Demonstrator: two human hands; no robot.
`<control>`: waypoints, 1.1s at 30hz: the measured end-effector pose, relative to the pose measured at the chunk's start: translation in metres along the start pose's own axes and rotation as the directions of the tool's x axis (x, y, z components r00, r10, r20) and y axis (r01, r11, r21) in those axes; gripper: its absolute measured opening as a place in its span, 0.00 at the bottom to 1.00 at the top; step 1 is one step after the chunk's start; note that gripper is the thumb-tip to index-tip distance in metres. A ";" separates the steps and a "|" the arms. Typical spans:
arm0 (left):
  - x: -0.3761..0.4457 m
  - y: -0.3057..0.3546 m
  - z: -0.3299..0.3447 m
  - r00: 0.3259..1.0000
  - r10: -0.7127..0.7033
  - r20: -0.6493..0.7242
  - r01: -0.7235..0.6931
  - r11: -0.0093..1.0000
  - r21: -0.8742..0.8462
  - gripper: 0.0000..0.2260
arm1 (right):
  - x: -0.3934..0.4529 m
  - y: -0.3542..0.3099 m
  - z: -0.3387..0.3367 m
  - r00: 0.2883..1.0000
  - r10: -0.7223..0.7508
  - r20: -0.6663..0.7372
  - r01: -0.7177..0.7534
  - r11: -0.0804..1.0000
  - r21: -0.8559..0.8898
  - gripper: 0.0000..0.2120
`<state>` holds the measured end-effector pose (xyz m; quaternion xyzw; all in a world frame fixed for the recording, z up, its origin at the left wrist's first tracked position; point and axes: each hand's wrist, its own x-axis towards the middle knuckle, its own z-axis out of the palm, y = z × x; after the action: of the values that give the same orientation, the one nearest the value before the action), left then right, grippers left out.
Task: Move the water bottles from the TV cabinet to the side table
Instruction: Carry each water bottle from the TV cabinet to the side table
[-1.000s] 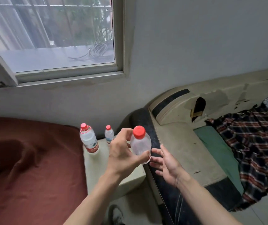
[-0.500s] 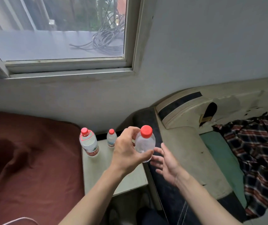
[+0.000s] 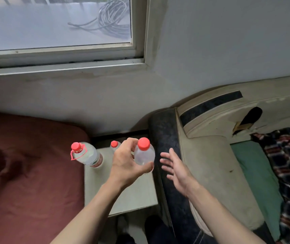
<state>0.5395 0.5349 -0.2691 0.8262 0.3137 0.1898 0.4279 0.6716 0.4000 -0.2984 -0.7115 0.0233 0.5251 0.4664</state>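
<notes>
The left hand [image 3: 126, 162] is wrapped around a small clear plastic water bottle [image 3: 144, 155] with a rounded shoulder and a smooth red screw cap, holding it upright above the right edge of the side table [image 3: 132, 196], clear of the surface. Whatever liquid it holds is colourless; the level cannot be read. The right hand [image 3: 176, 169] hangs just beside the bottle, palm turned towards it, fingers spread and loose, touching nothing.

The side table is a plain pale green-grey slab with square edges and a matte top. Near its far left corner stands a larger clear bottle [image 3: 88, 155] filled with clear water, with a red cap, a red plastic carry loop at the neck and a red-and-white label band low on its body; the writing is too small to read. At the far edge, partly hidden behind the left hand, stands a small red-capped bottle [image 3: 114, 145].

A rumpled brick-red sheet [image 3: 26, 173] lies along the table's left edge. Along the right edge runs a dark textured sofa arm [image 3: 165, 138] with worn cream upholstery beyond.
</notes>
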 end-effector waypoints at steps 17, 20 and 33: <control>0.057 -0.109 0.105 0.968 -0.222 -0.117 0.231 0.970 0.080 0.22 | 0.113 -0.006 -0.048 0.933 -0.339 0.123 0.254 0.377 -0.891 0.25; 0.063 -0.128 0.123 0.951 -0.283 -0.121 0.295 0.951 0.094 0.22 | 0.126 -0.002 -0.051 0.929 -0.338 0.149 0.257 0.302 -0.918 0.26; 0.073 -0.187 0.168 0.878 -0.446 -0.174 0.460 0.887 0.050 0.23 | 0.160 0.032 -0.069 0.954 -0.248 0.168 0.238 0.282 -0.930 0.27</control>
<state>0.6243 0.5677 -0.5151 0.7305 0.5392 0.1349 0.3968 0.7762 0.4078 -0.4414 -0.8459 -0.3915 0.3598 0.0405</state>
